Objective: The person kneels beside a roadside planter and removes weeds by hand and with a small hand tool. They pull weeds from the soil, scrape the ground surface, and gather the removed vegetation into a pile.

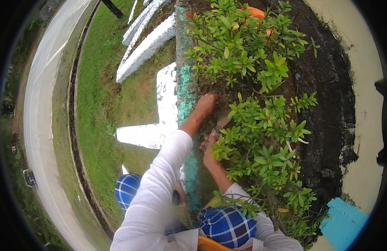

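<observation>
My left hand (206,104) is curled down at the soil and dry weeds (220,91) of a raised planting bed, just inside its edge. Its fingertips are hidden, so I cannot tell whether weeds are in them. Below it, my right hand (210,145) holds a bladed hand tool (224,119) by the handle. The flat blade points up and right, its far end partly behind leaves. A leafy green shrub (253,116) crowds close to the right hand and forearm.
A concrete ledge with peeling green paint (185,91) edges the bed. Left of it, white raised shapes (168,103) stand over grass (96,103). An orange object (254,13) shows behind upper leaves. At right is a pale wall (366,94); a road (43,103) with a vehicle (30,178) lies far left.
</observation>
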